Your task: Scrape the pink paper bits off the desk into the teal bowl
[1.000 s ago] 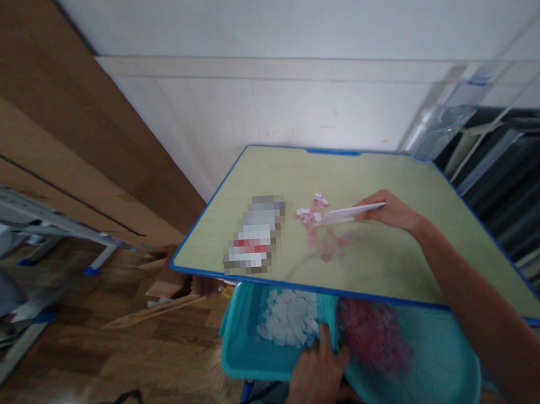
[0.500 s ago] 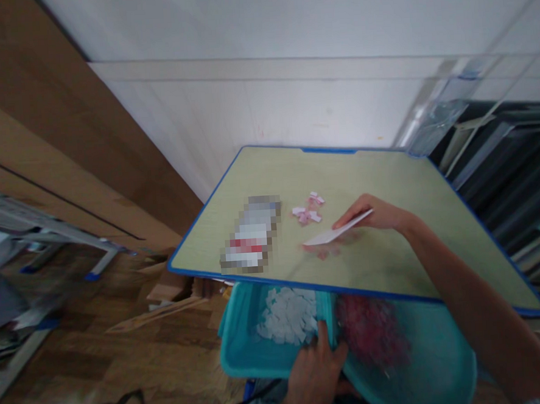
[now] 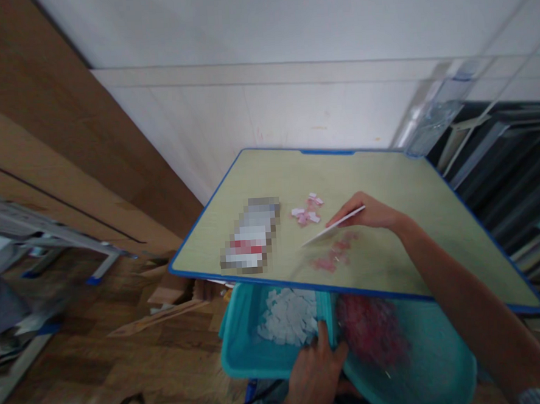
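My right hand (image 3: 364, 210) is closed on a thin white card (image 3: 331, 227), tilted nearly edge-on with its lower end close to the tabletop. On the near side of the card lie small translucent pink pieces (image 3: 332, 258), somewhat blurred. Beyond it rests a cluster of pink pieces with white tabs (image 3: 306, 215). Below the table's front edge, my left hand (image 3: 313, 370) grips the adjoining rims of a rectangular teal tub (image 3: 231, 354) and a round teal basin (image 3: 449, 362). White paper-like bits (image 3: 288, 316) fill part of the tub; a pinkish-red heap (image 3: 373, 330) sits in the basin.
The pale tabletop (image 3: 378, 177) has a blue edge and stands against a white wall (image 3: 291, 106). A pixelated oblong item (image 3: 251, 233) lies at its left. Cardboard (image 3: 114, 193) stands on the left, a clear plastic container (image 3: 441, 115) at the back right corner.
My right hand and the card have shifted slightly left, and the card looks more edge-on. More pink pieces show on its near side. My left hand stays on the rims.
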The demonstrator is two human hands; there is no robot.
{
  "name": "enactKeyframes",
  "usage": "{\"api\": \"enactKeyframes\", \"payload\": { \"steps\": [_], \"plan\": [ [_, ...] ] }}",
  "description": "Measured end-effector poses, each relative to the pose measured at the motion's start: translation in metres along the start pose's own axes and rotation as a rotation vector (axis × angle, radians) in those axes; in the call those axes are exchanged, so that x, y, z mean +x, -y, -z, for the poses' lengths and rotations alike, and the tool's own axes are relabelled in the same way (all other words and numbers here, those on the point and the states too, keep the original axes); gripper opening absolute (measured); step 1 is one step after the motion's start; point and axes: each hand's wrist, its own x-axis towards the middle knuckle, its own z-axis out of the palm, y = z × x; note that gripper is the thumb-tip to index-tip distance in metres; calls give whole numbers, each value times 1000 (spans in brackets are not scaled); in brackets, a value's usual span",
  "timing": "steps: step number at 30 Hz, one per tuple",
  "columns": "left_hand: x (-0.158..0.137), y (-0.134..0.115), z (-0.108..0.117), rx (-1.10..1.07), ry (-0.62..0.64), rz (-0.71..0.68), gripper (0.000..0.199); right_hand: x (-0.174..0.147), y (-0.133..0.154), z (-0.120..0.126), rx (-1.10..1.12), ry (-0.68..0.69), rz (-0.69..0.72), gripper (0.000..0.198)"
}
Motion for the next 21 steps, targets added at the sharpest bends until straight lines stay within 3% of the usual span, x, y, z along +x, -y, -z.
{"api": "enactKeyframes", "payload": {
  "steps": [7,13,21],
  "plan": [
    [-1,-2,3,-20,-8,13,64,15,2,-14,147,213,139,22],
    [0,-1,1,-17,-3,2,67,7,2,-1,163,358,134,23],
    [-1,-2,5,-20,29,16,66,-17,8,19,100,433,76,28]
  ]
}}
